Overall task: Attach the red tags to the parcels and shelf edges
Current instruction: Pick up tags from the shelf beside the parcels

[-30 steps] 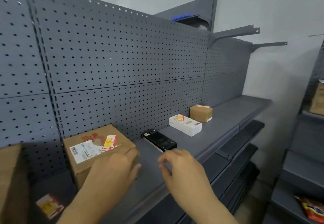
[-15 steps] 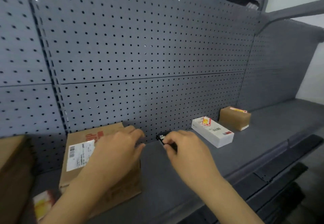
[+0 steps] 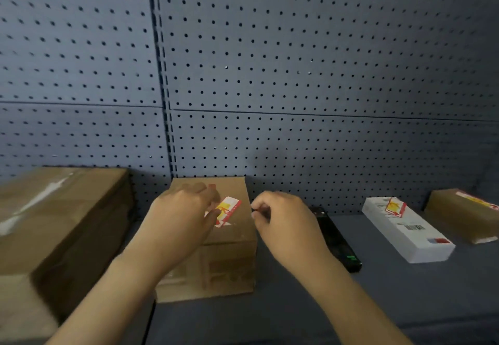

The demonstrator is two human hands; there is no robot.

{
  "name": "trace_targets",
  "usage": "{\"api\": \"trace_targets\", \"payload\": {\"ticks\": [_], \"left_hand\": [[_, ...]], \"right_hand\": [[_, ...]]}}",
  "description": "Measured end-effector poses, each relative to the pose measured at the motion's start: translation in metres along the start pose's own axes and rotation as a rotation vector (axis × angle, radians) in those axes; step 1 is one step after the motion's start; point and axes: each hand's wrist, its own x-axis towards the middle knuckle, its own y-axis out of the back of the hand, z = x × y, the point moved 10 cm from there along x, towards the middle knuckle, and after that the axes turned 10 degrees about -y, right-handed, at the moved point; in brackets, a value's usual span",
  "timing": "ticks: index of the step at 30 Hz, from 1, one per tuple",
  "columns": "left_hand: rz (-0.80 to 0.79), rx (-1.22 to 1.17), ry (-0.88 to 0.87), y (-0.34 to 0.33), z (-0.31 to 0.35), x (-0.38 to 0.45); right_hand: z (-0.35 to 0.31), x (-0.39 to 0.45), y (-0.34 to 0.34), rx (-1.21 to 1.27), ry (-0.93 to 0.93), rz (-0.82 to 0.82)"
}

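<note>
Red-and-yellow tag on brown parcel; grey pegboard dotted with dark holes.

left hand on red tag | cardboard box | right hand beside

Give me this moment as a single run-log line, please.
left hand: on red tag atop middle cardboard parcel | right hand: pinched beside parcel, contents unclear | white box: tagged

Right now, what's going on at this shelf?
A person is tagging parcels on a grey shelf. Their left hand rests on a brown box, fingers at a red tag on its top. The right hand hovers beside it, fingers pinched. A white box further right already carries one.
</note>
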Motion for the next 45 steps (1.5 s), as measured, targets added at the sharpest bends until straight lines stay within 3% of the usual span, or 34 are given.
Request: {"api": "trace_targets", "payload": {"ticks": [3, 8, 15, 18, 22, 31, 40, 45], "left_hand": [[-0.029, 0.032, 0.052, -0.002, -0.02, -0.01], [-0.045, 0.053, 0.09, 0.0, -0.04, -0.02], [-0.045, 0.018, 0.103, 0.002, -0.056, -0.023], [-0.035, -0.013, 0.094, 0.003, -0.056, -0.022], [-0.016, -0.049, 0.065, 0.006, -0.056, -0.02], [-0.006, -0.103, -0.048, 0.007, -0.053, -0.019], [0.063, -0.137, -0.129, 0.04, -0.044, -0.06], [0.071, -0.068, -0.104, 0.065, -0.047, -0.108]], "right_hand": [[-0.004, 0.016, -0.022, -0.009, -0.058, -0.019], [0.002, 0.038, -0.067, -0.234, -0.261, -0.163], [0.024, 0.051, -0.082, -0.11, -0.423, -0.202], [0.024, 0.051, -0.075, -0.085, -0.402, -0.185], [0.012, 0.048, -0.052, -0.065, -0.349, -0.029], [-0.035, 0.028, -0.023, 0.262, -0.139, 0.148], [-0.074, -0.03, -0.011, 0.397, -0.096, 0.094], [-0.104, -0.07, -0.022, 0.417, -0.069, -0.013]]}}
